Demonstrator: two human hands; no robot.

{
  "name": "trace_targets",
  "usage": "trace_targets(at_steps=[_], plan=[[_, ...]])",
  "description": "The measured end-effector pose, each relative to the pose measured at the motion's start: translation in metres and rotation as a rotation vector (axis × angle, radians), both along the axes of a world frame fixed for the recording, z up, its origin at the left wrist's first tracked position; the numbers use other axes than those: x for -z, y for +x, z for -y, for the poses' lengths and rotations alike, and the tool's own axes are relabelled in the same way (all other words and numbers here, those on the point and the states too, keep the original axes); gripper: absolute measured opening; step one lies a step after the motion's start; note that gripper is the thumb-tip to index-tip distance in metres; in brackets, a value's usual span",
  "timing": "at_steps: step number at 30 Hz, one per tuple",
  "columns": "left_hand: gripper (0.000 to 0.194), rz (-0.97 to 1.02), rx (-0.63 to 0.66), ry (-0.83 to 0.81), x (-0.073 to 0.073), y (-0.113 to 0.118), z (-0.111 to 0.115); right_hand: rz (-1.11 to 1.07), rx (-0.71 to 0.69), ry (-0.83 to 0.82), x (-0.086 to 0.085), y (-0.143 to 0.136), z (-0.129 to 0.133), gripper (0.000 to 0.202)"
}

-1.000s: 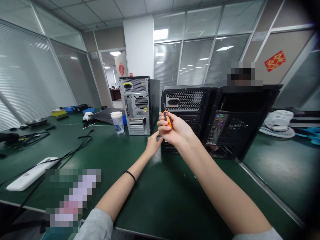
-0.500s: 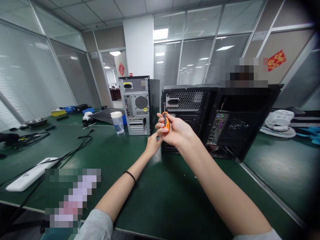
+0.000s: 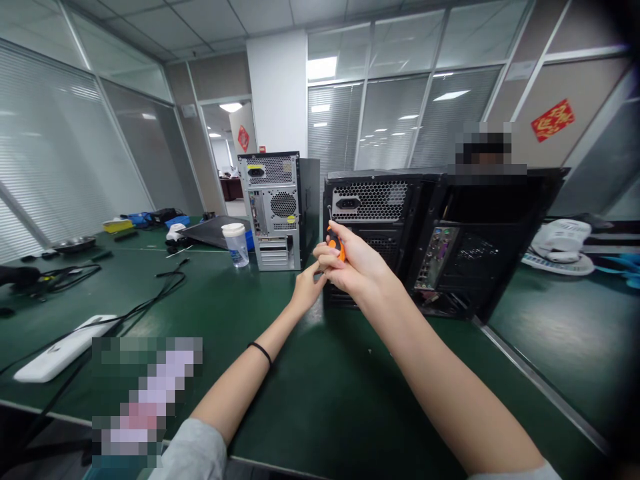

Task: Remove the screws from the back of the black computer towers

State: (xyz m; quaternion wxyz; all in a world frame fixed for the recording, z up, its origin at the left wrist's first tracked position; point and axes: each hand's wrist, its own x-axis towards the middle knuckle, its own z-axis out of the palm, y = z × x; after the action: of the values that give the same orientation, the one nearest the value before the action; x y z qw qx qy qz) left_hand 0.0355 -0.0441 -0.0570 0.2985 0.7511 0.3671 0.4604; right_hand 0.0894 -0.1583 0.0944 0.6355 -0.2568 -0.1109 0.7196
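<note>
My right hand [image 3: 363,265] is closed around a small screwdriver [image 3: 334,239] with an orange and dark handle. Its thin shaft points up at the left edge of the black computer case [image 3: 374,175], beside the power supply's grille, where the tip seems to touch a screw. Just below and to the left, my left hand [image 3: 306,288] is by the lower left edge of the same case. Its fingertips are partly hidden behind my right hand, so their grip does not show.
Left of the case stand a silver computer tower [image 3: 273,220] and a lidded plastic cup [image 3: 235,245]. Another opened black case [image 3: 465,247] adjoins on the right. Cables [image 3: 145,300] and a white power bank-like block [image 3: 65,350] lie on the green table [image 3: 310,393]. A person is behind the cases.
My right hand has turned on the screwdriver: its fingers now wrap further over the handle, and the thumb side lies higher. The left hand stays almost still. The person behind has lowered their head.
</note>
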Motion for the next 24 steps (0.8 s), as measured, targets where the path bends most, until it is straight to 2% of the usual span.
trace_targets(at_steps=[3, 8, 14, 19, 24], plan=[[0.040, -0.032, 0.045, 0.077, 0.0041, -0.0018, -0.0029, -0.023, 0.036, 0.004, -0.0006, -0.0005, 0.0008, 0.030], [0.043, -0.070, 0.041, 0.057, 0.0074, -0.0040, -0.0046, -0.065, 0.040, 0.009, -0.0004, 0.0037, 0.0002, 0.028], [0.036, -0.070, 0.043, 0.056, 0.0085, -0.0037, -0.0053, -0.050, 0.025, 0.016, 0.0002, 0.0061, -0.0018, 0.028], [0.038, -0.055, 0.058, 0.067, 0.0074, -0.0033, -0.0047, -0.019, 0.049, 0.006, -0.0005, 0.0034, -0.0007, 0.027], [0.033, -0.070, 0.024, 0.074, 0.0066, -0.0024, -0.0050, 0.026, 0.064, 0.002, 0.0004, 0.0009, -0.0008, 0.027]])
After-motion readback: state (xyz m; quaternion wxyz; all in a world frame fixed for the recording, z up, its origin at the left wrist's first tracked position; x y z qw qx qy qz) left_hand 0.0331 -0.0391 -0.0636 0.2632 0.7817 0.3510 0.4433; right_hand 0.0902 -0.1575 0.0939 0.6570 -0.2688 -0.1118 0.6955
